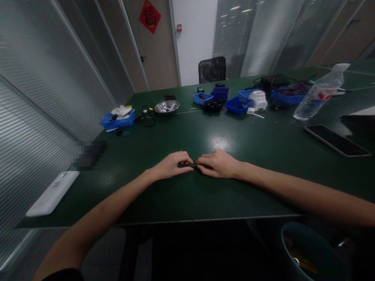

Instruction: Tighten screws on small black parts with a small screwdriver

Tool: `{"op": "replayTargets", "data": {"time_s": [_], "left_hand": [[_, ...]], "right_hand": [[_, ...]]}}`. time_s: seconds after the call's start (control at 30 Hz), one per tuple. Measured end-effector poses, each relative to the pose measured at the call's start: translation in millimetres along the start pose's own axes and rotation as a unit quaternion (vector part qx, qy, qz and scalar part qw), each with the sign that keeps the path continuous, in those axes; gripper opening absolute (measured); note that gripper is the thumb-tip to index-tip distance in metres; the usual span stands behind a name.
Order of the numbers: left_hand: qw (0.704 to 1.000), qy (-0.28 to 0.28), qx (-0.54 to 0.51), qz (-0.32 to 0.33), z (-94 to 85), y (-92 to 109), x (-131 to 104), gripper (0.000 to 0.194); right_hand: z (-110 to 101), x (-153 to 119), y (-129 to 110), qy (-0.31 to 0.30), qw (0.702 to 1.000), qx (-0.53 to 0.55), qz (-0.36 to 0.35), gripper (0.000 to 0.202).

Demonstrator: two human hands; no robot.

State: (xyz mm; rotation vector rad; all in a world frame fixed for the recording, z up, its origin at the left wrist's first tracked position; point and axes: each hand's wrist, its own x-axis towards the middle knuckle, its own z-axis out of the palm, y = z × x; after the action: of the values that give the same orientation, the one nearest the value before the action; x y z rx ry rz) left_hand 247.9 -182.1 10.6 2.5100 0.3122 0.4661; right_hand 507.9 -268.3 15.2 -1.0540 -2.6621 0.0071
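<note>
Apparently, one thin dark piece (192,165), too small to identify, lies between the left hand (172,165) and right hand (220,164), both pinched narrow on it over the table (159,137), probably steadying it from two sides. Farther out are one metal bowl (161,111), one smartphone (336,141) and one clear plastic bottle (318,94).
</note>
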Motion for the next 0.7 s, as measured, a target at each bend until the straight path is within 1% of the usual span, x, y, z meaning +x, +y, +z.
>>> {"op": "replayTargets", "data": {"time_s": [0.27, 0.43, 0.5, 0.57, 0.63, 0.7], "left_hand": [[1.0, -0.005, -0.006, -0.008, -0.5, -0.2, -0.1, 0.021], [1.0, -0.009, 0.0, -0.016, -2.0, 0.3, -0.5, 0.022], [1.0, 0.003, 0.012, -0.022, -3.4, -1.3, -1.2, 0.023], [0.999, 0.026, 0.03, -0.035, -5.5, -4.2, -2.3, 0.022], [0.996, 0.048, 0.045, -0.053, -8.1, -7.1, -3.5, 0.022], [0.995, 0.056, 0.054, -0.065, -10.5, -8.8, -4.7, 0.021]], "right_hand": [[0.2, -1.4, 0.4, 0.022, 0.999, 0.03, -0.013, 0.033], [3.4, -2.5, 2.6, 0.046, 0.998, 0.032, 0.001, 0.032], [4.3, -2.8, 3.4, 0.054, 0.998, 0.03, 0.007, 0.031], [4.5, -3.0, 3.5, 0.059, 0.998, 0.031, 0.019, 0.031], [3.9, -2.8, 3.0, 0.06, 0.997, 0.036, 0.041, 0.031], [3.2, -2.2, 2.6, 0.064, 0.995, 0.037, 0.073, 0.03]]}}
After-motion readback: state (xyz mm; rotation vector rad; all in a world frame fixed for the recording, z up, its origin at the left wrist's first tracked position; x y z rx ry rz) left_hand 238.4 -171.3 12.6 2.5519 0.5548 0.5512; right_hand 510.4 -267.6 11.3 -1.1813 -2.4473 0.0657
